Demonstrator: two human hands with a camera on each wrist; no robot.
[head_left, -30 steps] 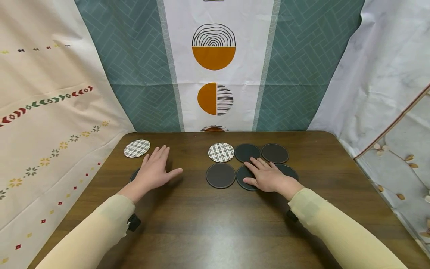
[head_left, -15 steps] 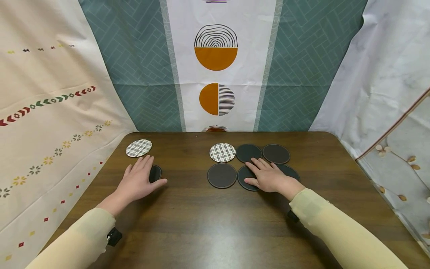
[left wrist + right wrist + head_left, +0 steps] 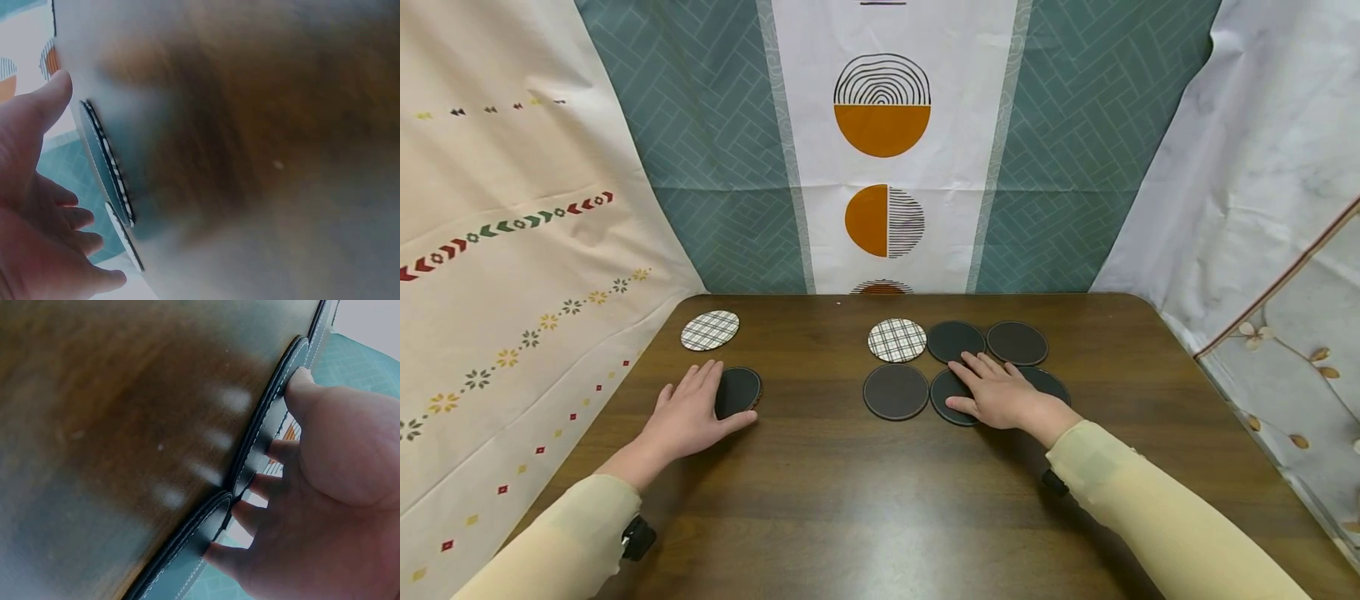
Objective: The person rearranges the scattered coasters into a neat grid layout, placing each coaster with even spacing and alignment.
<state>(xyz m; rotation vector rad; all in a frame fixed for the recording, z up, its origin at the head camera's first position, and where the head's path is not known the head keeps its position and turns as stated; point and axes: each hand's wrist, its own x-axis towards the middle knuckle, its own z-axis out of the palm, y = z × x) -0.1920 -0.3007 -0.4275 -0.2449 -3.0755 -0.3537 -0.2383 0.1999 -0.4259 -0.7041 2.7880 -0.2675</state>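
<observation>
My left hand is held flat over the table's left side, thumb spread. It partly covers a round black coaster. In the left wrist view the fingers look raised clear of that coaster, which has a patterned edge beneath it. A plaid coaster lies just behind. My right hand rests with spread fingers on a black coaster and partly hides another black coaster. The right wrist view has its fingertips touching the dark coasters, whose edges look layered.
Around the right hand lie a plaid coaster, a dark brown coaster, a black coaster and another brown one. The wooden table has patterned cloth hanging behind it and along both sides.
My left hand has drawn left and back toward me, uncovering more of the black coaster on the left. The right hand stays where it was.
</observation>
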